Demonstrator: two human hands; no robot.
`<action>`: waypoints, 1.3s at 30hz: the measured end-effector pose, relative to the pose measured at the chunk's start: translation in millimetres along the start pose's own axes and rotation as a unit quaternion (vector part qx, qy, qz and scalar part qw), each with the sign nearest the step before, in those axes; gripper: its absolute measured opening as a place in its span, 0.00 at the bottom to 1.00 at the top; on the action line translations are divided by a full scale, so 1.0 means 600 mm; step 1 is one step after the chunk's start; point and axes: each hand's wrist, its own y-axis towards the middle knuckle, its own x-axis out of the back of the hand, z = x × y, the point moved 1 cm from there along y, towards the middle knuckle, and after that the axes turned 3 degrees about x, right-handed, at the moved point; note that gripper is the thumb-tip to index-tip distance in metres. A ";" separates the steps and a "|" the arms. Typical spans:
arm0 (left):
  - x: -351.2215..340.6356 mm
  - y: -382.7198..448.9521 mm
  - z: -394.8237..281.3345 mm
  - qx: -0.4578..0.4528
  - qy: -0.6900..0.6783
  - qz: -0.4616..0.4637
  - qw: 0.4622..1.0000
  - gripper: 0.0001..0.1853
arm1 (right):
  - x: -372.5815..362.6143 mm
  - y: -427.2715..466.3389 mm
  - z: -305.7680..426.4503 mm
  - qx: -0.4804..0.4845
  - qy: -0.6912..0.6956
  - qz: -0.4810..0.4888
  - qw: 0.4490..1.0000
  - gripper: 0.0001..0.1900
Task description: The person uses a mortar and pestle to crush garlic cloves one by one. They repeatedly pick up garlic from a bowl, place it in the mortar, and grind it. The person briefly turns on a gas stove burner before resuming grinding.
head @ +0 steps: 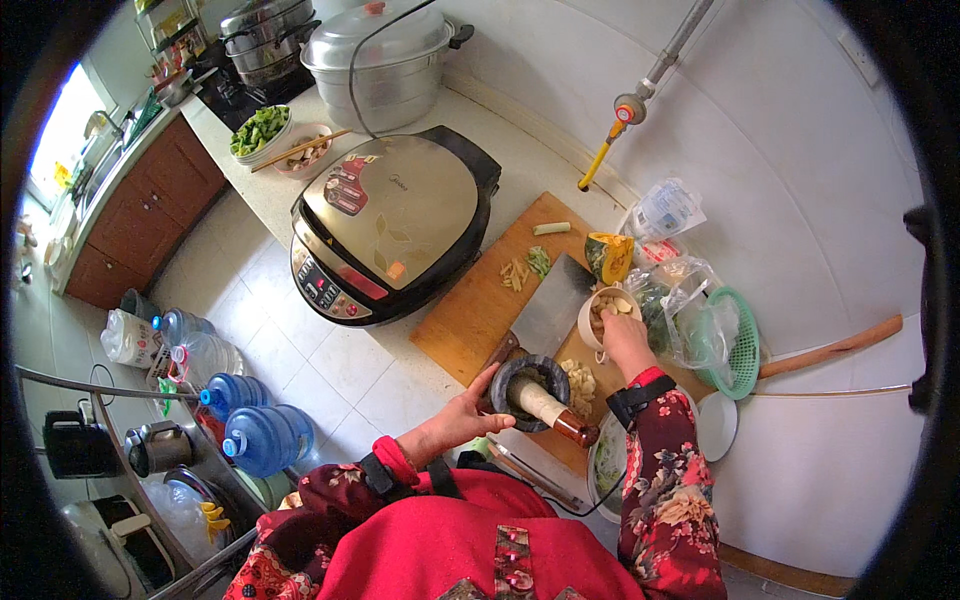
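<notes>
My left hand [465,416] steadies a dark stone mortar [556,373], with thumb and fingers spread against its near side. A pestle [536,401] with a pale shaft and a glossy brown end leans in the mortar. The fingers of my right hand [628,341] reach into a pale cup [587,319] that holds peeled garlic cloves [619,304]; their tips are hidden. Between the mortar and my right arm lies a pile of pale chopped pieces [579,382], perhaps garlic. A broad cleaver [555,304] rests on the wooden cutting board [457,322].
Left of the board stands a Midea electric griddle [397,217], its lid down. Cut pumpkin [611,257], plastic bags [675,292] and a green colander [739,345] line the wall side. Shredded vegetables and a scallion piece [551,227] lie on the board. A large aluminium pot [379,75] stands behind.
</notes>
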 end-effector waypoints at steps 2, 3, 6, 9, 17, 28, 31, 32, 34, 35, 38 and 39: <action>0.008 0.004 0.027 -0.024 0.004 -0.008 1.000 0.52 | -0.004 0.000 0.001 0.008 0.012 -0.006 1.000 0.08; 0.002 -0.001 0.017 -0.008 0.006 -0.013 1.000 0.52 | -0.009 -0.005 -0.003 0.005 0.020 -0.007 1.000 0.08; -0.008 -0.011 -0.026 0.023 0.009 -0.011 1.000 0.52 | -0.013 -0.002 -0.014 -0.002 0.045 -0.017 0.999 0.08; 0.001 -0.004 -0.003 0.012 -0.006 0.000 1.000 0.52 | -0.017 0.003 -0.011 0.006 0.041 0.002 0.999 0.09; -0.004 -0.006 -0.014 0.016 -0.014 -0.009 1.000 0.51 | 0.000 -0.001 -0.004 -0.024 0.062 0.022 0.998 0.10; -0.011 -0.015 -0.032 0.034 0.001 -0.013 0.999 0.51 | -0.009 0.007 -0.002 -0.046 0.080 0.032 0.995 0.12; -0.009 -0.012 -0.027 0.020 0.005 -0.012 1.000 0.51 | -0.001 0.004 0.003 -0.048 0.078 0.042 0.995 0.12; -0.008 -0.013 -0.026 0.023 0.006 -0.013 1.000 0.51 | 0.000 0.005 0.005 -0.048 0.076 0.054 0.995 0.11; -0.009 -0.012 -0.026 0.031 0.008 -0.012 0.999 0.51 | -0.003 0.006 0.004 -0.051 0.082 0.050 0.994 0.10; -0.009 -0.012 -0.025 0.034 0.007 -0.013 0.999 0.51 | -0.005 0.006 0.004 -0.053 0.086 0.047 0.994 0.10; -0.007 -0.013 -0.023 0.032 0.006 -0.017 0.999 0.51 | -0.003 0.008 0.006 -0.016 0.057 0.047 0.997 0.09; -0.008 -0.013 -0.022 0.026 0.006 -0.017 0.999 0.51 | -0.005 0.009 0.003 -0.026 0.053 0.018 0.998 0.08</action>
